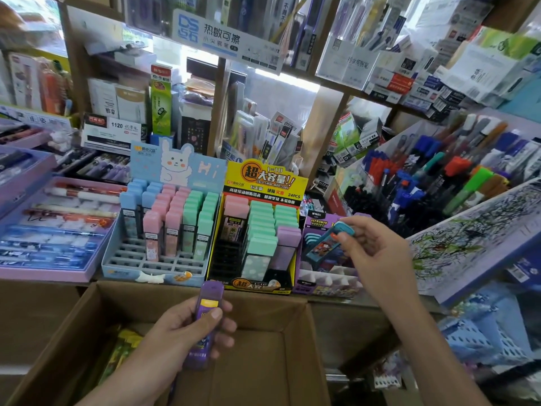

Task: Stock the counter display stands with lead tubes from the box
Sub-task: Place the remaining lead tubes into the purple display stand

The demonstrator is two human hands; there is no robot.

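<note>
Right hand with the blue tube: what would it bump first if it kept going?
Probably the purple stand just below; the right hand tilts its blue tube down toward its slots, though depth is unclear.

Purple tube (205, 320); teal tube (328, 240); yellow-black stand (265, 178); pale blue rabbit-print stand (175, 164); brown box (263, 361)

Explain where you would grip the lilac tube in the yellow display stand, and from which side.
Pinch the cap of the lilac tube, front and back, from above. It stands with its foot sunk in the yellow stand, and mint tubes crowd one side, so only the top is free.
</note>
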